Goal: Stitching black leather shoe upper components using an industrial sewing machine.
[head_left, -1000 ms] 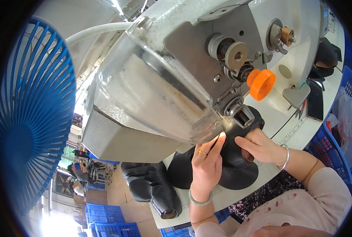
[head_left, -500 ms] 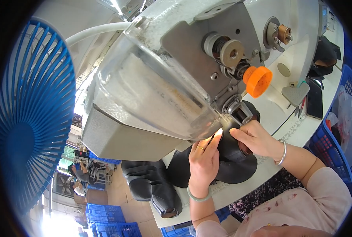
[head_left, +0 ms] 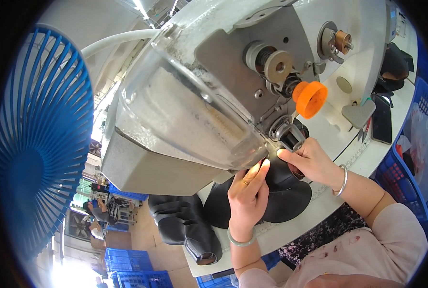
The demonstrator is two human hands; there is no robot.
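Note:
A black leather-like piece (head_left: 287, 201), curved like a shoe upper, lies under the head of a sewing machine (head_left: 151, 165). My left hand (head_left: 248, 197), with a ring and a pale bangle, rests on it, fingers stretched out and fingertips lit beside the needle area. Just to the right, my right hand (head_left: 314, 165) pinches the edge of the same piece between thumb and bent fingers. The round take-up parts and an orange knob (head_left: 311, 100) stick out above my hands. The needle point itself is hidden.
A stack of black pieces (head_left: 180, 221) lies at the table's left end. On the right are a phone (head_left: 382, 120), small scissors (head_left: 364, 130), a grey pad (head_left: 359, 114) and a blue basket (head_left: 410, 180) holding plastic bags. A blue fan (head_left: 46, 134) stands far left.
My right hand has shifted slightly left and away from me, with the edge of the black piece. My left fingertips stay close to the needle area.

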